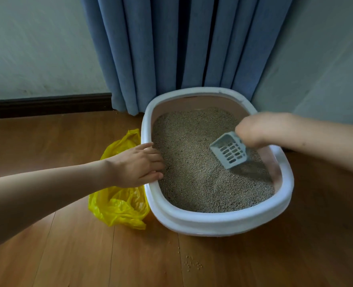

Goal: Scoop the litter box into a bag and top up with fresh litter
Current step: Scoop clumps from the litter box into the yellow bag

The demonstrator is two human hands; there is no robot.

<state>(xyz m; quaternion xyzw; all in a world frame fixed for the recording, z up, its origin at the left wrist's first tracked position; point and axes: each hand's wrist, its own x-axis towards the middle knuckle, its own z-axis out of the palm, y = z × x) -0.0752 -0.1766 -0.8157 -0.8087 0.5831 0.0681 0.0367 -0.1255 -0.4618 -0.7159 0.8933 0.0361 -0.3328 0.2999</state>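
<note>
Floor (68, 255): wood, with a blue curtain (181, 42) behind.
Box (213, 222): on floor, holds litter (192, 162).
Bag (119, 206): yellow, touching box.
Left hand (138, 164): fingers curled over box rim.
Right hand (256, 129): grasps scoop (229, 151), tip in litter.

A white-rimmed litter box (215, 221) holds beige-grey litter (194, 168), with a grey slotted scoop (228, 150), yellow bag (117, 206), blue curtain (184, 44) and brown wood floor (68, 255).
</note>
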